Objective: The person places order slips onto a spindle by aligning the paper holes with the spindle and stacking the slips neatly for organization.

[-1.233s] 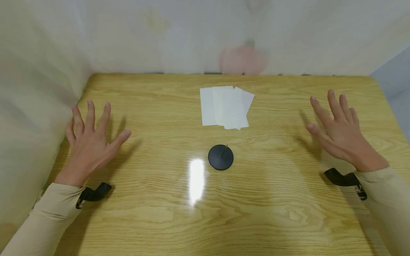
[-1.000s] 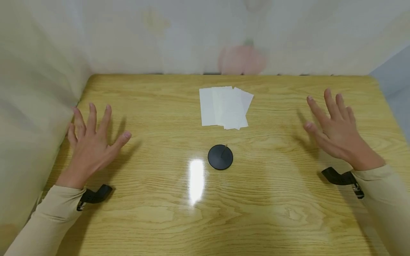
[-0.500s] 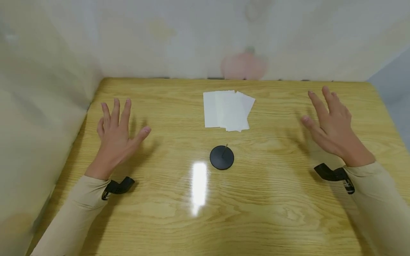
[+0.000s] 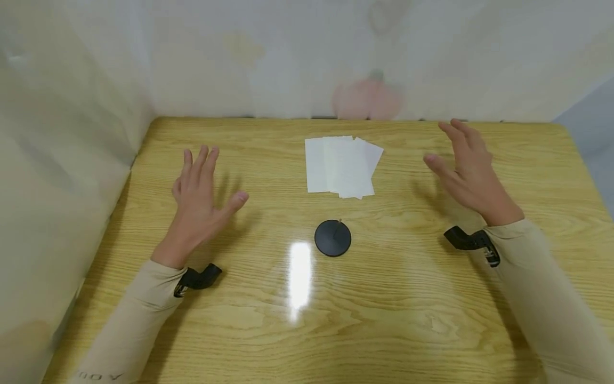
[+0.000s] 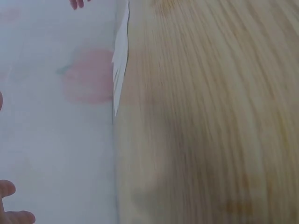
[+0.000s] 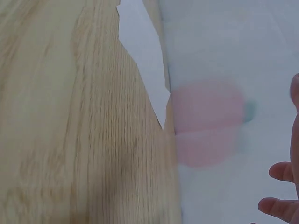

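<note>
Several white paper sheets point(image 4: 338, 168) lie overlapped, slightly fanned, toward the back of the table; the left wrist view shows the sheets point(image 5: 120, 56) edge-on, and the right wrist view shows them point(image 6: 145, 53) too. In front of them sits a round black base point(image 4: 331, 242) with a thin brownish spike point(image 4: 338, 224) rising from it. My left hand point(image 4: 194, 208) hovers to the left, fingers extended and thumb spread, touching nothing. On the other side, my right hand point(image 4: 472, 176) hovers above the table, thumb apart from its fingers, holding nothing.
The wood-grain table point(image 4: 384, 320) carries a bright light reflection point(image 4: 299, 277) left of the base. A pale curtain point(image 4: 201, 58) with faint prints borders the back and left edges. Black wrist mounts point(image 4: 201, 277) sit at both sleeves.
Both hands have moved inward toward the middle, the left rightward and the right leftward. The view has shifted slightly; paper and black base stay put on the table.
</note>
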`<state>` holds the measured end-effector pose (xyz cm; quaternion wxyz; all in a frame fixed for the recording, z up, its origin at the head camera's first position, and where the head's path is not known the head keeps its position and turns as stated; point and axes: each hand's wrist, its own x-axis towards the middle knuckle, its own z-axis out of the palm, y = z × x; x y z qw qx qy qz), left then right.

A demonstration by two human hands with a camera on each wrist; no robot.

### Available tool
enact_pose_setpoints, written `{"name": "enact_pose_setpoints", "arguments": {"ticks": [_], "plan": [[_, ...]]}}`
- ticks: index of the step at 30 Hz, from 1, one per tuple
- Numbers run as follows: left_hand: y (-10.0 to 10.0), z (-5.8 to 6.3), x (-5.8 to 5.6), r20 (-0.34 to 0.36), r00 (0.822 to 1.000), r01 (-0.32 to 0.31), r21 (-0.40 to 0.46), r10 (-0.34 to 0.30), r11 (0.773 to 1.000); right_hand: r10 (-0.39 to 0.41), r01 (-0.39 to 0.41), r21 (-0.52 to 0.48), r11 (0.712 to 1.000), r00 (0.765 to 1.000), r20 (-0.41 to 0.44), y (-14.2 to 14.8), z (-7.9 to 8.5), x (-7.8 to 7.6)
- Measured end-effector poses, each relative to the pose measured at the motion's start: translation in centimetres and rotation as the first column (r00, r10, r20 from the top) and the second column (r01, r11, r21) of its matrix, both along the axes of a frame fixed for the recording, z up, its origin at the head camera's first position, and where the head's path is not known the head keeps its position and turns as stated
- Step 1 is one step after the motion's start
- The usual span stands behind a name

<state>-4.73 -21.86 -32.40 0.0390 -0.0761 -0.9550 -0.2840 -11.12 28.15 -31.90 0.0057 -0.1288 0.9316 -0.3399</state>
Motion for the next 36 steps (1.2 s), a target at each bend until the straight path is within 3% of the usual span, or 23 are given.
{"name": "enact_pose_setpoints", "arguments": {"ticks": [10, 20, 28, 36], "plan": [[1.9, -0.5, 0.1, -0.062, 0.996, 0.073, 0.033, -0.071, 0.997, -0.012, 0.017, -0.086, 0.996, 0.998, 0.063, -2.3, -0.8, -1.8], [4.2, -0.8, 0.3, -0.133, 0.976, 0.176, 0.033, -0.171, 0.984, -0.015, 0.019, -0.042, 0.999, 0.996, 0.087, -4.5, -1.1, -2.7], [6.5, -0.3, 0.9, -0.032, 0.952, 0.305, 0.078, -0.304, 0.949, -0.003, 0.003, -0.001, 1.0, 0.993, 0.122, -5.9, -1.4, -3.5], [9.1, -0.1, 2.1, 0.05, 0.896, 0.433, 0.121, -0.441, 0.893, 0.016, -0.018, 0.01, 1.0, 0.986, 0.166, -6.9, -1.6, -4.2]]}}
